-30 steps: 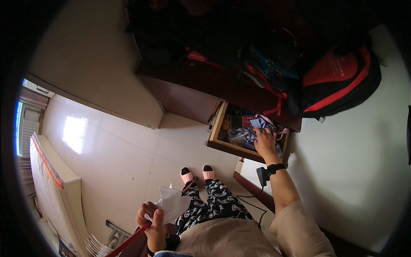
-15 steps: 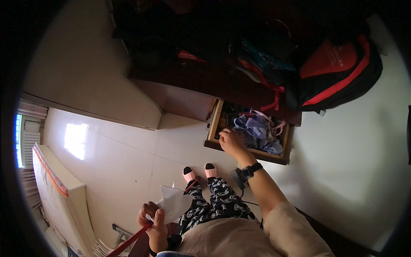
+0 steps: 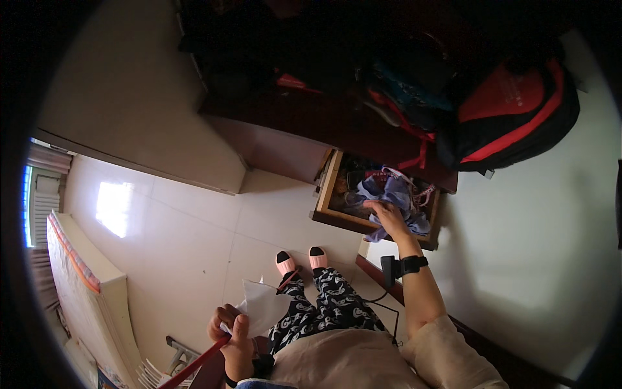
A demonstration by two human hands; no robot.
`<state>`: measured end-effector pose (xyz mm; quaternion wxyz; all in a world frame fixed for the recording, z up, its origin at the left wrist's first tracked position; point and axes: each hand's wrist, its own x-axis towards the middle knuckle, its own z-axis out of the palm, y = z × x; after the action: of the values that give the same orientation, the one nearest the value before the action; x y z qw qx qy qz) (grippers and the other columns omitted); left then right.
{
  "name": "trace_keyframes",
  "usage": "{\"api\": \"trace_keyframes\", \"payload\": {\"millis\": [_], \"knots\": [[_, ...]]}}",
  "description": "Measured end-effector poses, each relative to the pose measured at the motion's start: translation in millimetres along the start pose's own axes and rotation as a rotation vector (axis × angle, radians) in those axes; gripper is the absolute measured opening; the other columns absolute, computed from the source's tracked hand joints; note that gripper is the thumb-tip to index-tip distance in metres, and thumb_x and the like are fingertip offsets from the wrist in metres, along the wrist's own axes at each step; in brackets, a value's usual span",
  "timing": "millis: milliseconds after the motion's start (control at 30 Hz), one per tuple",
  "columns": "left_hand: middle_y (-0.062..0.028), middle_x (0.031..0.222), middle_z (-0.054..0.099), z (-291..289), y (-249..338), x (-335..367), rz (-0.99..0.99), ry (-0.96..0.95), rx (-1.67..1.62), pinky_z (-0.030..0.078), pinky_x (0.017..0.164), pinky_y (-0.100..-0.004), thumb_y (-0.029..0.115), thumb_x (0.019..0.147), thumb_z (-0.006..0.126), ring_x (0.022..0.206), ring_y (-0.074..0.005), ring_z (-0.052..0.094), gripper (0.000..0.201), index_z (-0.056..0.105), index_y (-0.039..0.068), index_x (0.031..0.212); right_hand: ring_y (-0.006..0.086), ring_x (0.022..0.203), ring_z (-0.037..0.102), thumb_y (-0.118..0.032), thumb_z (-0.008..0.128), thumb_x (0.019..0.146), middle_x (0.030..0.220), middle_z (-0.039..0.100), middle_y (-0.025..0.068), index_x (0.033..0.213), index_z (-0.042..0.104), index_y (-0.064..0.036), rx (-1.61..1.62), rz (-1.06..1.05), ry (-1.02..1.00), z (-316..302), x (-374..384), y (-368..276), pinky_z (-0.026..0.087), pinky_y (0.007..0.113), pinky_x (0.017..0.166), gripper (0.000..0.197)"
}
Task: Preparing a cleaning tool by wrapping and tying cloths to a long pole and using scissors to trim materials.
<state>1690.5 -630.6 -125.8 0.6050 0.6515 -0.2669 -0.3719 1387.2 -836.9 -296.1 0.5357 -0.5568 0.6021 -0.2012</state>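
My left hand (image 3: 233, 334) is closed around a crumpled white sheet (image 3: 264, 308), paper or plastic, and a red strap-like strip (image 3: 197, 364) that runs down to the left. Ahead and to the right, a wooden drawer (image 3: 343, 222) stands pulled out from a dark cabinet. My right hand (image 3: 389, 219) is inside its front part, fingers bent together on a pale blue cloth (image 3: 396, 191). Some of that cloth drapes over the drawer's front edge. A pink patterned band (image 3: 424, 194) and several small items lie around the cloth, partly covered by it.
A black and red backpack (image 3: 512, 120) rests on the dark cabinet (image 3: 311, 120), among other dim items. At the left are a pale panel (image 3: 129, 110) and a mattress (image 3: 87, 298) on its edge. A dark red edge (image 3: 382, 275) shows below the drawer. My slippered feet (image 3: 285, 262) stand before it.
My right hand has moved rightward from the drawer's left part onto the blue cloth. The cloth has shifted and now hangs over the front edge. My left hand stays put.
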Motion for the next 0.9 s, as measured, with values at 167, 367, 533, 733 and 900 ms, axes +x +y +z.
{"api": "trace_keyframes", "payload": {"millis": [167, 367, 533, 733, 900], "knots": [[0.0028, 0.059, 0.032, 2, 2, 3, 0.036, -0.088, 0.007, 0.023, 0.053, -0.0225, 0.006, 0.073, 0.060, 0.057, -0.0078, 0.030, 0.034, 0.030, 0.011, 0.059, 0.0215, 0.087, 0.059, -0.018, 0.046, 0.084, 0.094, 0.062, 0.0112, 0.097, 0.060, -0.0073, -0.190, -0.103, 0.111, -18, -12, 13, 0.046, 0.029, 0.074, 0.022], [0.0033, 0.059, 0.030, 5, 3, 3, 0.007, -0.103, -0.011, 0.023, 0.052, -0.0215, 0.004, 0.072, 0.060, 0.056, -0.0080, 0.029, 0.035, 0.028, 0.011, 0.059, 0.0278, 0.076, 0.059, -0.005, 0.051, 0.076, 0.080, 0.061, 0.0137, 0.098, 0.059, -0.0108, -0.318, -0.176, 0.291, -11, -4, 14, 0.047, 0.032, 0.068, 0.024], [0.0034, 0.061, 0.028, 8, 0, 3, 0.033, -0.102, -0.004, 0.023, 0.053, -0.0212, 0.002, 0.070, 0.060, 0.058, -0.0081, 0.030, 0.036, 0.027, 0.011, 0.060, 0.0312, 0.082, 0.056, -0.007, 0.056, 0.072, 0.090, 0.058, 0.0118, 0.091, 0.061, -0.0150, -0.538, -0.295, 0.299, 8, 14, 10, 0.046, 0.039, 0.069, 0.021], [0.0034, 0.062, 0.028, 8, 3, 2, 0.011, -0.075, -0.030, 0.024, 0.055, -0.0215, 0.005, 0.070, 0.061, 0.059, -0.0082, 0.030, 0.036, 0.028, 0.011, 0.061, 0.0315, 0.075, 0.058, -0.017, 0.061, 0.072, 0.078, 0.060, 0.0148, 0.078, 0.056, -0.0057, -0.247, -0.076, 0.464, 0, 30, 11, 0.046, 0.036, 0.063, 0.014], [0.0033, 0.059, 0.030, 4, 2, 2, 0.002, -0.052, -0.007, 0.023, 0.053, -0.0216, 0.007, 0.070, 0.062, 0.056, -0.0079, 0.029, 0.034, 0.029, 0.011, 0.060, 0.0076, 0.067, 0.046, -0.014, 0.054, 0.082, 0.083, 0.062, 0.0025, 0.083, 0.052, -0.0031, 0.393, -0.076, 0.371, -25, 23, 35, 0.039, 0.023, 0.063, 0.011]]}}
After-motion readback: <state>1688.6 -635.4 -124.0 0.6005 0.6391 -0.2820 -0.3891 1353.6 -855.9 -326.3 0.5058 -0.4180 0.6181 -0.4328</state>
